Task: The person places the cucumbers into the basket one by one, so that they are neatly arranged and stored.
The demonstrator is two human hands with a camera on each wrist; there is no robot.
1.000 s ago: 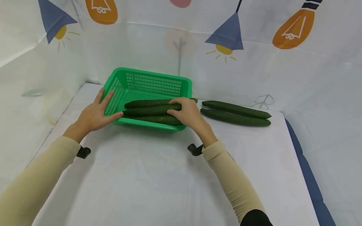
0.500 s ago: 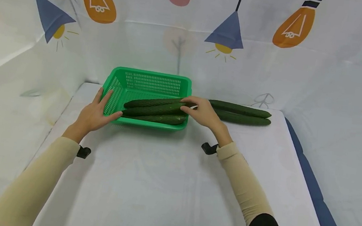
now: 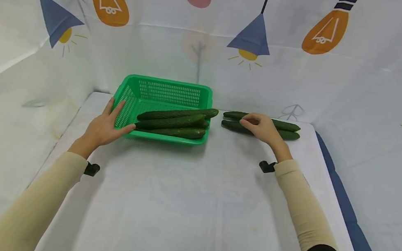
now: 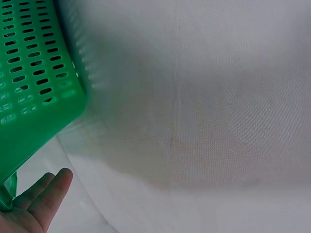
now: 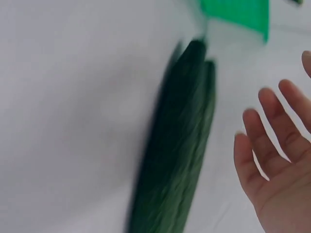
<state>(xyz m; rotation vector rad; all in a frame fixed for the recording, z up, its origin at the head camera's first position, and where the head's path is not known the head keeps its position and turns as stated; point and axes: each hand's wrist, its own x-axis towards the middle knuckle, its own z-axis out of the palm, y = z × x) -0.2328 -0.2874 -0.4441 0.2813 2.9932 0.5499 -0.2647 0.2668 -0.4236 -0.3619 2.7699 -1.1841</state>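
Several cucumbers (image 3: 171, 122) lie in the front of a green basket (image 3: 170, 81), one with its tip over the right rim. My left hand (image 3: 103, 129) rests spread at the basket's left front corner, thumb over the rim; the left wrist view shows its fingers beside the basket wall (image 4: 39, 114). Above two cucumbers (image 3: 285, 134) lying side by side right of the basket is my right hand (image 3: 264, 128), holding nothing. In the right wrist view this hand (image 5: 282, 155) has loosely bent, parted fingers beside the blurred cucumbers (image 5: 177, 136).
The basket and cucumbers are at the back of a white-covered table (image 3: 162, 204). A white printed cloth (image 3: 150, 49) hangs directly behind them. Blue fabric (image 3: 354, 217) runs along the table's right edge.
My right hand has moved right, from the cucumbers in the basket to above the two outside. The left hand has stayed at the basket.
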